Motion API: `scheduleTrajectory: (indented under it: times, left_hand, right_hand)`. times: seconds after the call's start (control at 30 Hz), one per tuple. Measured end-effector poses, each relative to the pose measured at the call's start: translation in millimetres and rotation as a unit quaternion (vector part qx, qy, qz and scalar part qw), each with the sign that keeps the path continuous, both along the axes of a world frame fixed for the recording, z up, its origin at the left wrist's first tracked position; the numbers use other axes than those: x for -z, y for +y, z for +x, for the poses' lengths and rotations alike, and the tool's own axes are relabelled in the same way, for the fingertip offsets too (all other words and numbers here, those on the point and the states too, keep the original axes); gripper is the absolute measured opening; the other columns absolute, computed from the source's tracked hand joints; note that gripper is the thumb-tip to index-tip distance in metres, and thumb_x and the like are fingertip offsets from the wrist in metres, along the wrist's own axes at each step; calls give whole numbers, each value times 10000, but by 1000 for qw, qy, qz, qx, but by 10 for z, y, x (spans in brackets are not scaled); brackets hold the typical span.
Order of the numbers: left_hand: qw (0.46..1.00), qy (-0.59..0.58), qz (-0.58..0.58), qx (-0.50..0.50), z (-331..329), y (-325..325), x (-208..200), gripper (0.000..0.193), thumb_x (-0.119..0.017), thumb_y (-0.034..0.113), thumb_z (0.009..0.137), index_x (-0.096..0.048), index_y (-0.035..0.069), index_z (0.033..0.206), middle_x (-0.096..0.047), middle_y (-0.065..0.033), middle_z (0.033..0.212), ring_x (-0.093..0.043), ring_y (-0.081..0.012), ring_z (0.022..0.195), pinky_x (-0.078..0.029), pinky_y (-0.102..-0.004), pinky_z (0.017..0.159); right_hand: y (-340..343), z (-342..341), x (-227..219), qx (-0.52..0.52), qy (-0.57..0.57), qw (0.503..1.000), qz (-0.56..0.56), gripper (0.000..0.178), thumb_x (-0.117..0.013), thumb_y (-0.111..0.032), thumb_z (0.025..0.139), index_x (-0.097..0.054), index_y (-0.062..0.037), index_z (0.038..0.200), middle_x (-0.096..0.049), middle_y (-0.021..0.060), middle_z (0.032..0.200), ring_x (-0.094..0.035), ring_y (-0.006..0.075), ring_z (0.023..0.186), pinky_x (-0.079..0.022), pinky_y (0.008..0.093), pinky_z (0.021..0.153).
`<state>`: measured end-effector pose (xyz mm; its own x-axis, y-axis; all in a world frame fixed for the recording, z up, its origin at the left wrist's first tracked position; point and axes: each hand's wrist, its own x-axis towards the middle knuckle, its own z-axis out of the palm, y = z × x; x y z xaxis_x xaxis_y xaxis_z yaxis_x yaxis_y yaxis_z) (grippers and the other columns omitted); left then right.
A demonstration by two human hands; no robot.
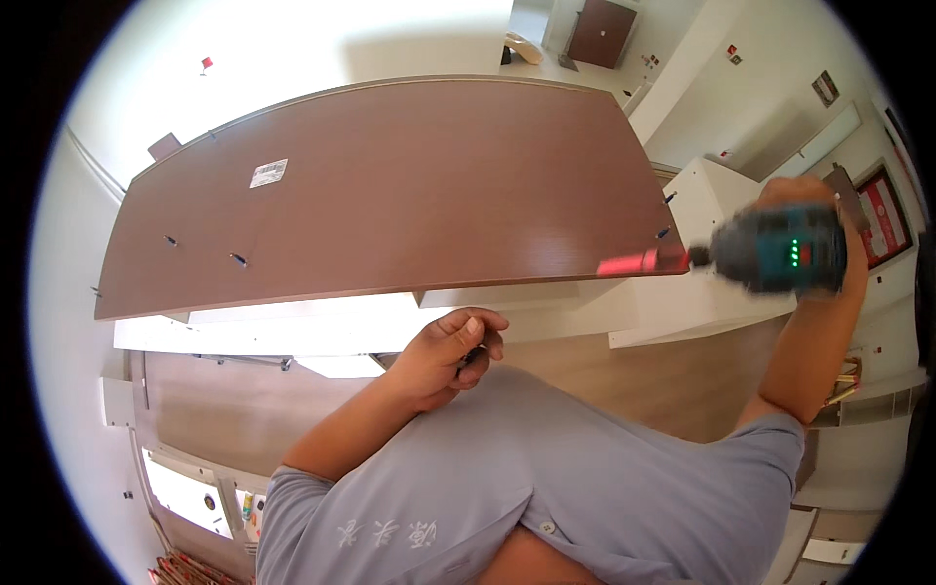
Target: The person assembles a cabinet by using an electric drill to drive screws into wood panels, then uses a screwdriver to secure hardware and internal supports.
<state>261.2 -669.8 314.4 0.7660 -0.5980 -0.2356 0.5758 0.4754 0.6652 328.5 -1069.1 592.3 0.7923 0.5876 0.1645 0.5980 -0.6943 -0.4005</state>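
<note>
My right hand [798, 191] grips a teal and black cordless drill [780, 249], raised at the right and blurred by motion. Its red front attachment [642, 263] points left, across the near right corner of a large brown board [409, 185]. Short dark pins stand up from that board, among them one pin [239, 259] at its left and another pin [663, 233] by its right end. Below the board's near edge, close to my body, is my left hand [453, 353]. Its fingers are curled around something small and dark, mostly hidden.
White cabinet parts [263, 330] lie under the board, and a white cabinet [697, 210] stands to the right. A white label [269, 174] is stuck on the board. Wooden floor [575, 366] shows below. Another brown panel [603, 32] is at the far back.
</note>
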Motion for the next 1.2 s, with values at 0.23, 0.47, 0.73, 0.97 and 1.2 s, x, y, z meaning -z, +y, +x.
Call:
scheduleTrajectory:
  times: [0.23, 0.47, 0.73, 0.97, 1.2]
  left_hand:
    - [998, 14, -61, 3, 75, -61, -211, 518, -423, 573, 1073, -620, 103, 1162, -531, -3, 831, -373, -81, 582, -303, -225, 513]
    - [998, 20, -58, -10, 152, -212, -399, 549, -392, 630, 1058, -585, 128, 950, -472, 8, 748, -356, -86, 581, -291, -236, 497]
    - [996, 40, -65, -50, 239, -462, -664, 561, -314, 664, 1054, -475, 164, 855, -422, 6, 700, -299, -102, 542, -248, -254, 452]
    - [991, -2, -70, -113, 281, -601, -713, 499, -378, 633, 1057, -480, 168, 906, -435, 2, 727, -325, -106, 560, -255, -252, 453]
    - [970, -135, -15, -203, 283, -693, -707, 384, -390, 533, 1094, -475, 160, 1063, -469, -15, 783, -363, -100, 589, -302, -256, 482]
  right_hand:
    - [814, -383, 386, -135, -91, 986, 37, 366, -703, -362, 674, -763, -22, 797, -753, 115, 782, -658, 244, 677, -487, 339, 682]
    - [942, -582, 527, -78, -141, 987, 26, 278, -708, -254, 662, -771, -43, 832, -743, 91, 753, -663, 225, 660, -488, 338, 694]
    - [869, -759, 527, -102, -191, 976, -35, 286, -743, -193, 664, -755, -79, 926, -760, 62, 820, -695, 211, 714, -500, 345, 728]
    - [931, -830, 435, -77, -193, 973, -99, 301, -734, -164, 735, -761, -125, 1032, -772, 33, 951, -709, 191, 835, -510, 348, 799]
    - [915, -864, 503, -63, -265, 956, -109, 308, -735, -154, 715, -753, -114, 1020, -768, 37, 946, -705, 190, 832, -516, 361, 807]
